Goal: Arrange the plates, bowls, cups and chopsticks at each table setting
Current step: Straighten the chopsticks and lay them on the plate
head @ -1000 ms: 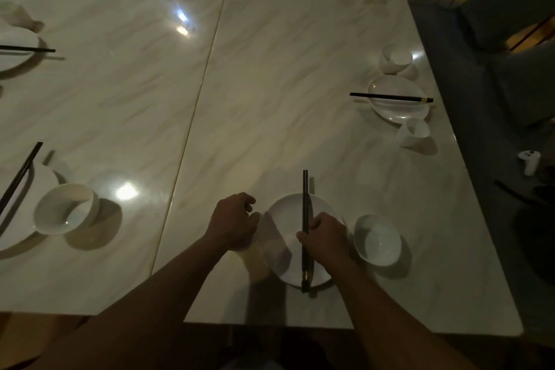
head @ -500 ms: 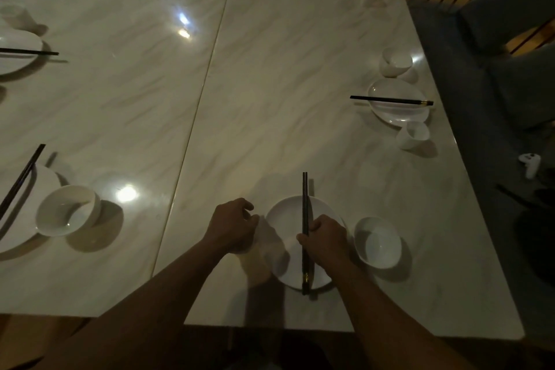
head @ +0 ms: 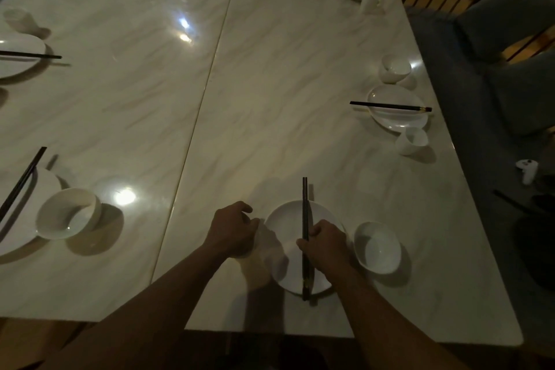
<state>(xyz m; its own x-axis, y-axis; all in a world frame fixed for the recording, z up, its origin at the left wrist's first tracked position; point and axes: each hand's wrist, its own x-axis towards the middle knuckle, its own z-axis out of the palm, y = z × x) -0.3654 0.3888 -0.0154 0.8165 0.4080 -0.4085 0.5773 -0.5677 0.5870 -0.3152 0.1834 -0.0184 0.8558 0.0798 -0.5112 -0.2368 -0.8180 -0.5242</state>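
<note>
Risk: chopsticks (head: 305, 207) rolling or skewing off the plate (head: 285, 219) on release, likely because the thin pair bridges a glossy curved rim (a guess from how the pair lies).
Second risk: bowl (head: 377, 248) nudged along the marble table (head: 270, 99) by the right wrist, being just beside it on the outer side.
Right hand (head: 326, 242): thumb and fingers pinched on the chopsticks about mid-length.
Chopsticks: under the right fingertips, tips well past the knuckles, butt ends back beside the wrist, overhanging the near rim.
Plate: beneath the right hand, between both hands.
Left hand (head: 232, 228): fingers curled, at the plate's left edge; something pale beneath it, perhaps a cup; cannot tell whether gripped.
Next move: needs a level, gentle release.
</note>
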